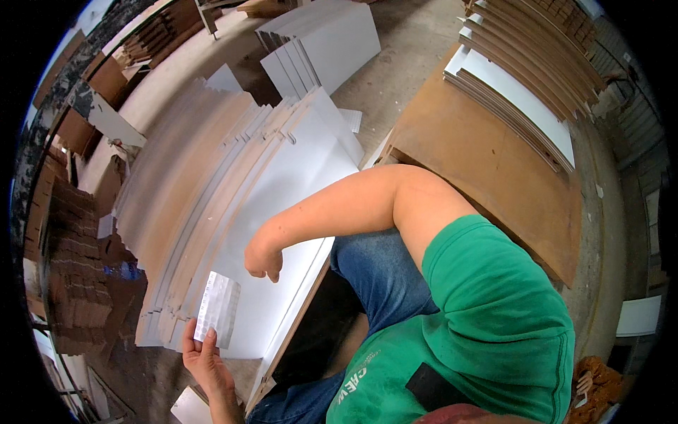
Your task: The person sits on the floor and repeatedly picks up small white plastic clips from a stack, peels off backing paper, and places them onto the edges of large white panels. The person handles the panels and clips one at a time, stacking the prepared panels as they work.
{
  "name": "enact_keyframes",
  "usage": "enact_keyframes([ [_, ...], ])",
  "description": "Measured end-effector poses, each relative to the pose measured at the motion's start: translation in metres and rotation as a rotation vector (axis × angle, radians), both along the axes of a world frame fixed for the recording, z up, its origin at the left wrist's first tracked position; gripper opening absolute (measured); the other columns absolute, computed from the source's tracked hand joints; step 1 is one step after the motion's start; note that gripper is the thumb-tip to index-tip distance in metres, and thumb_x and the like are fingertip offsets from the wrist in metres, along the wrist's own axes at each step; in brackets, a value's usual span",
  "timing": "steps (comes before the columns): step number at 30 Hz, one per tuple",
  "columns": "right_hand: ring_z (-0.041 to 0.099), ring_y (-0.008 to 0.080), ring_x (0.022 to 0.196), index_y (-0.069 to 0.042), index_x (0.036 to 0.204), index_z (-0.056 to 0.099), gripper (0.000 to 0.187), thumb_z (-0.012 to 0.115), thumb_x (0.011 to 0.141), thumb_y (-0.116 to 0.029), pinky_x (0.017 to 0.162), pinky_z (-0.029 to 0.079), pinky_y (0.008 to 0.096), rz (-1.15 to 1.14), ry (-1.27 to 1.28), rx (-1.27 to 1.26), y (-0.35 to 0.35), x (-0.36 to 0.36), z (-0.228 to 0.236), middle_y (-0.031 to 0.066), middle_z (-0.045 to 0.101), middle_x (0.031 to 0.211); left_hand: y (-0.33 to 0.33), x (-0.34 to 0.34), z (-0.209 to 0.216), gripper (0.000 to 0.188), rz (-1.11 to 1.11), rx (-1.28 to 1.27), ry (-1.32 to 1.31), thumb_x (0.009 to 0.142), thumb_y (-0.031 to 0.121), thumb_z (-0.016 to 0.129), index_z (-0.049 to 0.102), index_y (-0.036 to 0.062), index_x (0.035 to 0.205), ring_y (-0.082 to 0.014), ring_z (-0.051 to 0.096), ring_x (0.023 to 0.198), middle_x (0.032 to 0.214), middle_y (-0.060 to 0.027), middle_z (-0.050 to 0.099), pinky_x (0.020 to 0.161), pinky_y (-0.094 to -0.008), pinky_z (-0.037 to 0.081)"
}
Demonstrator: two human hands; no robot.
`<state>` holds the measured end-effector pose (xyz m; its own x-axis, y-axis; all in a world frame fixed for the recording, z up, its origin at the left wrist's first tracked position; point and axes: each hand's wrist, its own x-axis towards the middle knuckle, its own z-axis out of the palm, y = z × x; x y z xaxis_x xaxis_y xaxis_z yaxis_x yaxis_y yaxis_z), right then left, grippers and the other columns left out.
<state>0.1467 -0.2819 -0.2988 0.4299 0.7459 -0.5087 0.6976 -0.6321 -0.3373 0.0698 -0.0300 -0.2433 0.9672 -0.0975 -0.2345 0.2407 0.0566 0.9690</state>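
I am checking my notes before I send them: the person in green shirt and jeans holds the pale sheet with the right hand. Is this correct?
Not quite: the hand is wrong. In the head view, the person in green shirt and jeans holds the pale sheet with the left hand.

long brown boards [528,60] rest on a broad tan wooden sheet [487,159], as flat white rectangular panels [344,44] sit grouped on a grey concrete floor [422,32].
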Motion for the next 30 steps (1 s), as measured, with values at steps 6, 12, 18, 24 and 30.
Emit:
enact_keyframes([
  [6,0.056,0.0304,0.092,-0.003,0.096,0.061,0.029,0.062,0.077,-0.026,0.074,0.046,0.044,0.081,0.059,-0.071,0.018,0.007,0.016,0.0152,0.06,0.097,0.014,0.004,0.0,0.043,0.093,0.031,-0.039,0.075,0.003,0.065,0.048,-0.0032,0.115,-0.0139,0.055,0.087,0.096,-0.0085,0.059,0.082,-0.0264,0.043],
  [12,0.055,0.031,0.099,-0.005,0.113,0.053,0.038,0.06,0.08,-0.023,0.084,0.044,0.0401,-0.281,0.059,0.03,-0.02,0.003,0.036,0.0179,0.058,0.106,0.044,0.033,0.002,0.028,0.281,0.123,-0.209,0.074,0.005,0.068,0.058,-0.0003,0.1,-0.0109,0.053,0.083,0.093,-0.0044,0.058,0.076,-0.0219,0.042],
  [18,0.058,0.0305,0.093,-0.005,0.113,0.053,0.038,0.06,0.081,-0.023,0.082,0.045,0.0396,-0.284,-0.005,-0.072,-0.012,0.009,0.048,0.0174,0.061,0.099,0.05,0.028,0.006,0.037,0.3,0.042,-0.113,0.074,-0.003,0.064,0.053,0.0009,0.109,-0.0147,0.055,0.087,0.099,-0.0083,0.057,0.079,-0.0257,0.045],
  [24,0.055,0.0292,0.1,-0.006,0.114,0.054,0.039,0.06,0.08,-0.026,0.083,0.044,0.0409,-0.238,0.119,-0.057,-0.024,0.002,0.035,0.0147,0.058,0.108,0.016,0.026,0.0,0.048,0.044,0.168,0.081,0.074,-0.005,0.06,0.048,0.0004,0.12,-0.0181,0.055,0.095,0.111,-0.0145,0.053,0.083,-0.0283,0.045],
  [30,0.059,0.0278,0.082,-0.005,0.088,0.063,0.028,0.062,0.076,-0.03,0.07,0.046,0.0429,-0.143,-0.004,-0.098,-0.015,0.033,0.007,0.0118,0.063,0.09,0.029,0.034,-0.028,0.046,-0.052,0.09,0.103,0.073,-0.007,0.06,0.048,-0.0048,0.117,-0.0198,0.054,0.095,0.111,-0.0149,0.053,0.082,-0.0285,0.045],
])
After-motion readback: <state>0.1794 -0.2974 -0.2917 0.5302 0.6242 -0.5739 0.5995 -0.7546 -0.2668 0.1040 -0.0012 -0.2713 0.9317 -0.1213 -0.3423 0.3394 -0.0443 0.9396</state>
